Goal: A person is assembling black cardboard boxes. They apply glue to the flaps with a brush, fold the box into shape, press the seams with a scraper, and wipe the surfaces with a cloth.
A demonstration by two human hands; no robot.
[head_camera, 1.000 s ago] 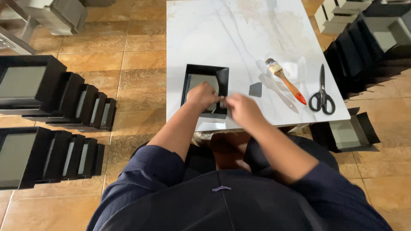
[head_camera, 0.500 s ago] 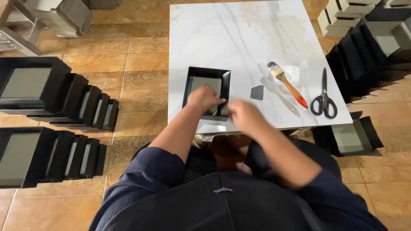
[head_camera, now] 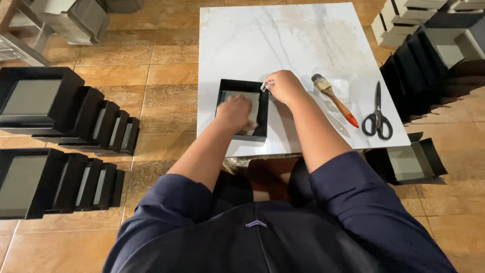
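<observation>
My left hand (head_camera: pixel 236 112) lies flat inside the black tray-like box (head_camera: pixel 223 96) at the near edge of the white marble table (head_camera: pixel 262 35), fingers together and pressed down on its grey lining, holding nothing. My right hand (head_camera: pixel 284 86) sits just past the box's far right corner, fingers curled shut around something small and pale (head_camera: pixel 266 86) that pokes out toward the box; I cannot tell what it is. One box is on the table. To the right of my right hand lies one brush (head_camera: pixel 334 98) with a wooden handle and red tip, resting across a clear plastic piece (head_camera: pixel 348 83), and beyond it one pair of black-handled scissors (head_camera: pixel 377 114), apart from both hands. On the tiled floor to my left stand two rows of nested black boxes (head_camera: pixel 76 111), the nearer row (head_camera: pixel 60 182) showing about four, the farther about five. By the table's right side one open black box (head_camera: pixel 406 162) lies on the floor, with more stacked black boxes (head_camera: pixel 429 65) farther off, too overlapped to count.
</observation>
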